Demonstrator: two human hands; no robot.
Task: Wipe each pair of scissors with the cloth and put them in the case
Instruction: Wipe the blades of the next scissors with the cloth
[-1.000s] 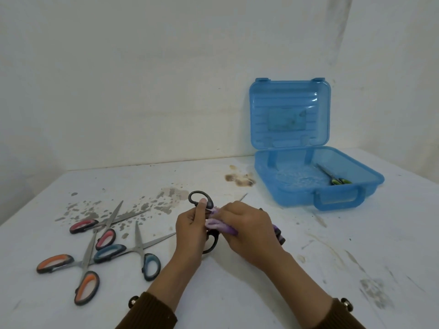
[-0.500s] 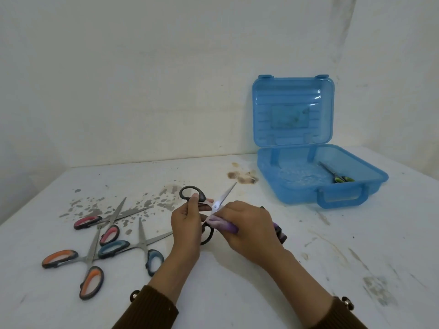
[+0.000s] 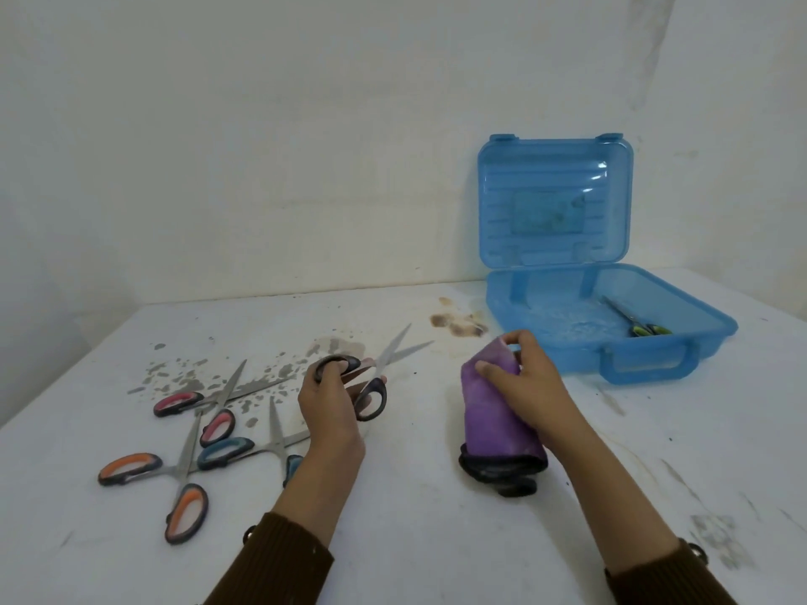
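Brown sleeves enter at the near edge of a stained white surface (image 3: pixel 415 517). Just beyond, to the left, three pairs lie crossed in a loose heap: orange-handled scissors (image 3: pixel 181 469), teal-handled scissors (image 3: pixel 222 451) and pink-handled scissors (image 3: pixel 174 403). The left hand (image 3: pixel 329 403) curls its fingers round the handles of the black-handled scissors (image 3: pixel 384 362), whose blades stand parted and point away to the right. Apart from it, the right hand (image 3: pixel 530 386) pinches the top of the purple cloth (image 3: pixel 493 421), whose dark lower hem touches the surface. Farthest off, the blue case (image 3: pixel 567 347) sits open with its lid (image 3: pixel 554 203) upright near the wall; green-handled scissors (image 3: pixel 646 329) lie in its tray. The step in hand appears to be the wiping of the black pair, with cloth and blades momentarily separated. The next move calls either for folding the cloth over the blades again or, if they are clean, for closing them and carrying them past the cloth into the tray.
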